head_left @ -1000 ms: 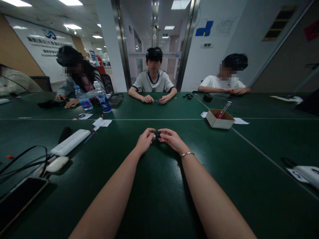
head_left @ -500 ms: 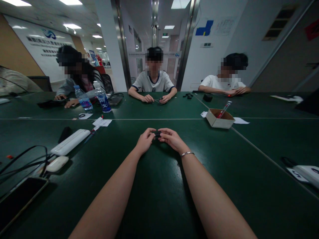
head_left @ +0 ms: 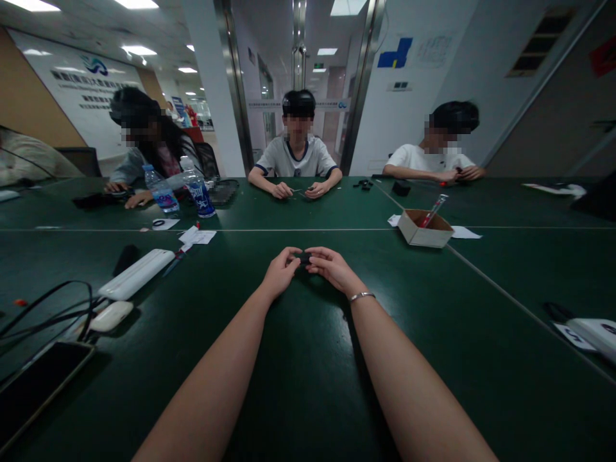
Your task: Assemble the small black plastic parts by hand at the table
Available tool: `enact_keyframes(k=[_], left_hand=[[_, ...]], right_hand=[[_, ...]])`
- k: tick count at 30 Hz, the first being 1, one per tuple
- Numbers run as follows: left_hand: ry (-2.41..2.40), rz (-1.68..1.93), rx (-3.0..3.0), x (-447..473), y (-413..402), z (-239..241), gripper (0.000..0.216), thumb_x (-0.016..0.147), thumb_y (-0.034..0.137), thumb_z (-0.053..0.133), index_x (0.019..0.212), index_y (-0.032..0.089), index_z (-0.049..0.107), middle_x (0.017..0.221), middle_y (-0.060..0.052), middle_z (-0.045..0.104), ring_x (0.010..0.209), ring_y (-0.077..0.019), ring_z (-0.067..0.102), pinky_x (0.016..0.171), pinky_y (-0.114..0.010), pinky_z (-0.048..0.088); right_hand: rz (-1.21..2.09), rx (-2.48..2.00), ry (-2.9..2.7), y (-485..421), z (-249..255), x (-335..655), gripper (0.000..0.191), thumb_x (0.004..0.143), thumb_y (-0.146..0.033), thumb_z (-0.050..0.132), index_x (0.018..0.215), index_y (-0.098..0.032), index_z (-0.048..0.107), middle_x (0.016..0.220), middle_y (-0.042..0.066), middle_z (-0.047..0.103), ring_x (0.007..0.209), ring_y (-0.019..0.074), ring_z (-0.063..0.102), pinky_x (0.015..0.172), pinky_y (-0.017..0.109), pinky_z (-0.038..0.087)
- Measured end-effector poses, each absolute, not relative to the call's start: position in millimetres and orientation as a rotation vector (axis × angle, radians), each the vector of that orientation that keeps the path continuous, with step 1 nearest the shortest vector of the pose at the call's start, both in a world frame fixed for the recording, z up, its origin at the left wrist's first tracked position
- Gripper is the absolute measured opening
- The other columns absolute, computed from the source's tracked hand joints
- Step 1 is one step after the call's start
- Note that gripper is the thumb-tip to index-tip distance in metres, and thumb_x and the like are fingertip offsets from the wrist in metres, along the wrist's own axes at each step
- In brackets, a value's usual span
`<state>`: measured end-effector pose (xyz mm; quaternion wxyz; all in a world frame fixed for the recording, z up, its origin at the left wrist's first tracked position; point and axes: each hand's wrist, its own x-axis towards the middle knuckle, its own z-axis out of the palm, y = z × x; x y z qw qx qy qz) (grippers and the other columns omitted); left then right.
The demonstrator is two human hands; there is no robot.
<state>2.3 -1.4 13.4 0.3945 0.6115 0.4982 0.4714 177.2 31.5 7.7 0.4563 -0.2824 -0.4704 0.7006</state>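
Between my two hands is a small black block-like piece [head_left: 305,258], too small and dark to tell its kind. My left hand [head_left: 282,268] grips its left end with thumb and fingers. From the other side, my right hand [head_left: 333,266] pinches its right end, a metal bracelet [head_left: 362,296] round the wrist. The fingertips of both hands nearly meet above the piece and hide its ends. Both hands are over the middle of the dark green table [head_left: 308,359].
A cardboard box [head_left: 426,236] with a marker-like stick stands at right. Left lie a white power strip [head_left: 137,276], a white oval case [head_left: 111,316], cables and a phone [head_left: 45,372]. Two bottles [head_left: 199,196] stand farther back. Several people sit opposite, one person's hands [head_left: 298,190] working across from me.
The black piece seems turned slightly between my fingers; my hands stay in the same place. The person at right has lifted the hands a little.
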Motion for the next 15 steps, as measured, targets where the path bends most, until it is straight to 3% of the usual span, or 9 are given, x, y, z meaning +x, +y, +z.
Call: enact_keyframes(k=[3, 7, 10, 15], left_hand=[[1.259, 1.175, 1.553, 1.7, -1.3, 13.3, 0.026, 0.088, 0.032, 0.046, 0.106, 0.019, 0.061, 0.070, 0.001, 0.055, 0.056, -0.0104, 0.048, 0.054, -0.021, 0.039], [1.274, 1.179, 1.572, 0.8, 0.1, 11.2, 0.027, 0.084, 0.027, 0.051, 0.109, 0.020, 0.060, 0.082, -0.001, 0.058, 0.059, -0.0097, 0.050, 0.055, -0.021, 0.040], [1.264, 1.176, 1.559, 0.3, 1.2, 9.1, 0.027, 0.088, 0.030, 0.045, 0.108, 0.020, 0.060, 0.074, 0.000, 0.056, 0.057, -0.0101, 0.049, 0.054, -0.021, 0.040], [1.250, 1.190, 1.565, -0.3, 1.1, 8.9, 0.032, 0.081, 0.023, 0.052, 0.112, 0.021, 0.059, 0.090, -0.002, 0.059, 0.060, -0.0086, 0.051, 0.055, -0.020, 0.041]], right_hand=[[1.718, -0.691, -1.156, 31.3, 7.8, 177.1, 0.031, 0.068, -0.014, 0.084, 0.096, -0.015, 0.071, 0.089, 0.006, 0.067, 0.069, 0.0139, 0.066, 0.063, 0.021, 0.057], [1.724, -0.683, -1.155, 30.9, 7.9, 176.9, 0.032, 0.066, -0.016, 0.085, 0.095, -0.015, 0.072, 0.087, 0.005, 0.067, 0.069, 0.0146, 0.066, 0.063, 0.021, 0.057], [1.723, -0.672, -1.155, 30.8, 8.1, 176.9, 0.033, 0.065, -0.016, 0.086, 0.094, -0.016, 0.072, 0.086, 0.005, 0.067, 0.068, 0.0143, 0.066, 0.063, 0.020, 0.057], [1.732, -0.671, -1.156, 31.1, 8.1, 177.6, 0.031, 0.066, -0.015, 0.086, 0.094, -0.016, 0.072, 0.086, 0.005, 0.067, 0.068, 0.0143, 0.066, 0.063, 0.021, 0.057]])
